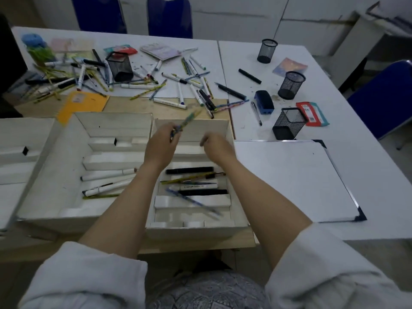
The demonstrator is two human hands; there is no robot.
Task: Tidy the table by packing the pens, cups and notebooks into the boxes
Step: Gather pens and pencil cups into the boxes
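White sleeves (89,279) fill the bottom of the frame, with bare forearms reaching up from them over two open white boxes. The right box (230,134), at the centre, has white dividers and already holds several pens (194,181): black ones, a white marker, a yellow pencil and a blue pen lying slanted across a divider. The left box (66,152), just beside it, holds two white markers (107,175) and a thin green pencil along its lower part. A third box (20,139) sits at the left edge.

Above the right box, the left hand (159,146) pinches a multicoloured pen (187,120) with curled fingers, its tip tilted toward the upper right. The right hand (217,146) hovers close by, fingers curled downward; it is blurred and I cannot tell whether it holds anything.

A whiteboard (289,179) lies flat at the right. Above it stand three black mesh cups (288,123), with a blue sharpener (264,102) and a small notebook (289,66) near them. In the upper left, loose pens and markers (138,85) are scattered around another mesh cup (119,66), with a yellow notebook (83,103) below them and more notebooks (159,51) farther back. Two blue chairs (169,16) stand behind the table.
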